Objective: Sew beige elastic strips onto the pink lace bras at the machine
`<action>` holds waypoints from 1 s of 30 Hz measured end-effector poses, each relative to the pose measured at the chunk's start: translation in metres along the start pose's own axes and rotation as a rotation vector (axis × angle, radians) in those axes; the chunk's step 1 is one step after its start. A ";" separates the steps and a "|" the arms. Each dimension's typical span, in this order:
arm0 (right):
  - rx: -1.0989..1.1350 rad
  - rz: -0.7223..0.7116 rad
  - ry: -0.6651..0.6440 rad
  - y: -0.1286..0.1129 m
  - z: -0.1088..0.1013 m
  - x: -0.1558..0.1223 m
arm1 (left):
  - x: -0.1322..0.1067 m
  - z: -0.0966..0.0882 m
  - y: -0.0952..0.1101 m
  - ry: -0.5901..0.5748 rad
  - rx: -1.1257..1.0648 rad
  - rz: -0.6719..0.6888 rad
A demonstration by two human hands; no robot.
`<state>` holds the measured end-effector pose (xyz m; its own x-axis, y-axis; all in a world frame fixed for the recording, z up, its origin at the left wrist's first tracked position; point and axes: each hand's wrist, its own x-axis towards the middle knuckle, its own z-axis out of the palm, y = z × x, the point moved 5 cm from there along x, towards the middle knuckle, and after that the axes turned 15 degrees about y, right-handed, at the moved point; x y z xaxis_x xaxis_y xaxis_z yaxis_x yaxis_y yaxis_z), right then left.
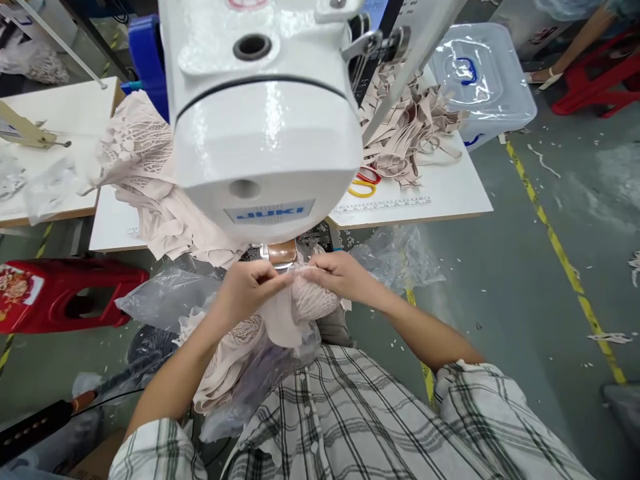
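My left hand [249,288] and my right hand [339,275] meet just below the head of a white sewing machine [260,113]. Both are closed, pinching a piece of pale pink lace fabric [305,303] between them. The fabric hangs down from my fingers into my lap, where more pink pieces [225,367] lie in a clear plastic bag [165,300]. The machine's head hides the needle area.
A heap of pink fabric [145,173] lies left of the machine and pink straps [410,127] right of it, on the white table [450,190]. Yellow and red scissors [365,183], a clear lidded box [480,73], a red stool [65,293], another person's leg [575,47] at top right.
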<state>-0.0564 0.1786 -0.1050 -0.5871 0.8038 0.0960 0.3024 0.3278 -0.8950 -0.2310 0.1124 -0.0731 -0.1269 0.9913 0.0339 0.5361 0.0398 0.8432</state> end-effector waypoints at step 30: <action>0.403 0.313 -0.480 0.116 0.048 -0.010 | 0.029 -0.037 -0.022 0.476 0.188 -0.024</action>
<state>-0.0511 0.1849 -0.2305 -0.8127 0.4919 -0.3122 0.2635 -0.1675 -0.9500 -0.2773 0.1357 -0.0713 -0.4835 0.8249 0.2928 0.6633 0.1270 0.7375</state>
